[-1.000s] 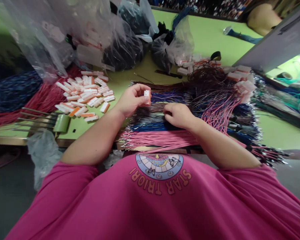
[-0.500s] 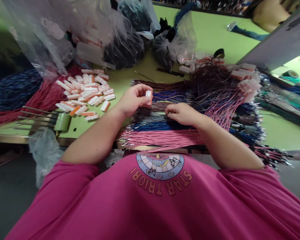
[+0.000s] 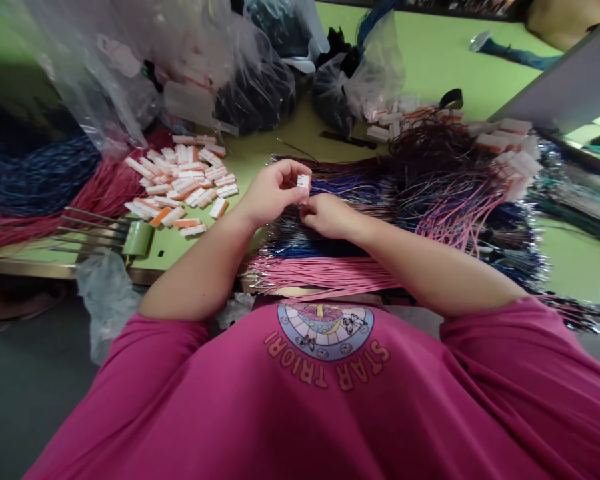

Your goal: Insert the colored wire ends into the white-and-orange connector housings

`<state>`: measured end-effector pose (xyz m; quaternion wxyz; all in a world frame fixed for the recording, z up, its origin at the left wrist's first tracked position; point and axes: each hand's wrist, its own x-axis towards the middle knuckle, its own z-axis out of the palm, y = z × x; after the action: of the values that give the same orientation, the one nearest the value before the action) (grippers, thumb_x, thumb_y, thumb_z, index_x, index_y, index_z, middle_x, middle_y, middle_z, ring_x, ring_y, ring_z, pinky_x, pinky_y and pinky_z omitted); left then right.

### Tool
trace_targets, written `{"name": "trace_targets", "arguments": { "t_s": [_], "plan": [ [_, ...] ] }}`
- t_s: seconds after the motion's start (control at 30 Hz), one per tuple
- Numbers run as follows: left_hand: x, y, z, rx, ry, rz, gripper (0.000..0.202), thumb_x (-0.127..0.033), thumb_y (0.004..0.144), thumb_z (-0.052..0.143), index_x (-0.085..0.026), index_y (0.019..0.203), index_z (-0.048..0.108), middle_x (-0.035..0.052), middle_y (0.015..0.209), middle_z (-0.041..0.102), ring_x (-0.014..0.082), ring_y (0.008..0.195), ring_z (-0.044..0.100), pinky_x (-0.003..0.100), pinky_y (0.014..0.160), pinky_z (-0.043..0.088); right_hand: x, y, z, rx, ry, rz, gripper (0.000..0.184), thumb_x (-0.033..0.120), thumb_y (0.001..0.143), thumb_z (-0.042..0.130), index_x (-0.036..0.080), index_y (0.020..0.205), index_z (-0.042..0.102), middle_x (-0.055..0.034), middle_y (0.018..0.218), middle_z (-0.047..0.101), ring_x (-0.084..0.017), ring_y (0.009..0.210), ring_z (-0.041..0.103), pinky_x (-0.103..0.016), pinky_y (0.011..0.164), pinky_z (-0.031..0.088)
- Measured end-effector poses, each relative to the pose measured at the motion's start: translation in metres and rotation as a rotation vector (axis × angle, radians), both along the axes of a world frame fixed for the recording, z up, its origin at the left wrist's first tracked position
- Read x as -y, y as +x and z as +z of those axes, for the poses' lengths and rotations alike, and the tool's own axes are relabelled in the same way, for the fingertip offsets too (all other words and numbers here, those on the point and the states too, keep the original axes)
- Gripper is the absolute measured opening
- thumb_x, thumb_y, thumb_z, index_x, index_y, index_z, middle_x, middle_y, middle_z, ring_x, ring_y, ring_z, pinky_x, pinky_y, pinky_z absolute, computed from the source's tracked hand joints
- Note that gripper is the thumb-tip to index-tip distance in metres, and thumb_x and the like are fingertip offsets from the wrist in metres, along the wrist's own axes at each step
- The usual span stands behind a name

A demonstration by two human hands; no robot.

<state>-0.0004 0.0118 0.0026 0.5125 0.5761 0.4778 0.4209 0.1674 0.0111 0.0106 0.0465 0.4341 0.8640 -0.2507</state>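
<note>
Between thumb and fingers, my left hand (image 3: 273, 193) pinches a small white and orange connector housing (image 3: 304, 181). Just below and right of it is my right hand (image 3: 325, 215), its fingers pressed together close to the housing; whatever they hold is too small or hidden to make out. Both hands are above rows of sorted wires. Brown and blue-purple wires (image 3: 350, 190) lie at the back, and pink wires (image 3: 325, 273) lie along the front edge. A pile of similar white and orange housings (image 3: 185, 180) is spread left of my left hand.
A green block with metal rods (image 3: 138, 239) stands at the table's front left. Red wires (image 3: 95, 193) and dark blue wires (image 3: 40, 173) lie beyond it. Clear plastic bags (image 3: 255, 73) stand at the back. More bundled wires with housings (image 3: 510, 160) are on the right.
My right hand has moved left from above the wires to just beside the connector housing. My left hand still holds the housing, now turned slightly. The whole view has shifted a little.
</note>
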Motion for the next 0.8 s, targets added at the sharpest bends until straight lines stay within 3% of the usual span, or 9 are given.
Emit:
{"name": "trace_targets", "arguments": {
  "t_s": [0.17, 0.37, 0.47, 0.57, 0.7, 0.8],
  "plan": [
    [0.001, 0.003, -0.002, 0.014, -0.008, -0.044, 0.028, -0.004, 0.076, 0.07, -0.016, 0.1, 0.064, -0.0019, 0.079, 0.065, 0.0103, 0.068, 0.062, 0.028, 0.071, 0.053, 0.017, 0.031, 0.015, 0.308, 0.304, -0.006, 0.037, 0.015, 0.102, 0.041, 0.011, 0.117, 0.075, -0.0218, 0.102, 0.079, -0.029, 0.095, 0.074, -0.034, 0.075, 0.043],
    [0.001, 0.003, -0.002, -0.002, 0.027, -0.029, 0.03, -0.005, 0.076, 0.07, -0.016, 0.103, 0.065, 0.0005, 0.089, 0.068, 0.012, 0.075, 0.063, 0.031, 0.078, 0.053, 0.049, 0.052, 0.035, 0.357, 0.409, 0.052, 0.034, 0.015, 0.099, 0.041, 0.013, 0.11, 0.073, -0.0218, 0.097, 0.079, -0.03, 0.085, 0.074, -0.035, 0.061, 0.032],
    [0.001, 0.005, 0.001, 0.008, 0.074, -0.05, 0.029, -0.003, 0.075, 0.068, -0.015, 0.102, 0.066, 0.0026, 0.094, 0.069, 0.0122, 0.079, 0.063, 0.032, 0.08, 0.054, 0.053, 0.048, 0.032, 0.28, 0.287, 0.188, 0.028, 0.02, 0.097, 0.046, 0.02, 0.097, 0.074, -0.0143, 0.088, 0.079, -0.027, 0.077, 0.072, -0.035, 0.06, 0.033],
    [-0.003, 0.005, -0.005, 0.032, 0.07, -0.109, 0.031, -0.003, 0.074, 0.07, -0.016, 0.103, 0.066, 0.002, 0.092, 0.068, 0.011, 0.079, 0.063, 0.03, 0.08, 0.054, 0.05, 0.04, 0.016, 0.082, 0.122, 0.274, 0.027, 0.025, 0.096, 0.047, 0.025, 0.093, 0.074, -0.0078, 0.09, 0.08, -0.024, 0.078, 0.074, -0.034, 0.066, 0.044],
    [-0.009, 0.006, -0.015, 0.207, -0.116, -0.191, 0.028, -0.012, 0.082, 0.071, -0.018, 0.107, 0.061, -0.0008, 0.08, 0.062, 0.0115, 0.07, 0.062, 0.03, 0.068, 0.056, 0.049, 0.03, -0.002, -0.202, 0.043, 0.34, 0.032, 0.033, 0.098, 0.046, 0.027, 0.107, 0.076, -0.0094, 0.104, 0.083, -0.026, 0.088, 0.077, -0.04, 0.077, 0.055],
    [-0.007, 0.008, -0.016, 0.313, -0.22, -0.219, 0.029, -0.011, 0.081, 0.071, -0.018, 0.106, 0.059, -0.0004, 0.082, 0.063, 0.0104, 0.07, 0.063, 0.029, 0.068, 0.057, 0.053, 0.024, -0.003, -0.304, -0.005, 0.331, 0.032, 0.035, 0.099, 0.045, 0.028, 0.1, 0.076, -0.0088, 0.096, 0.082, -0.026, 0.084, 0.076, -0.04, 0.075, 0.056]
  ]
}}
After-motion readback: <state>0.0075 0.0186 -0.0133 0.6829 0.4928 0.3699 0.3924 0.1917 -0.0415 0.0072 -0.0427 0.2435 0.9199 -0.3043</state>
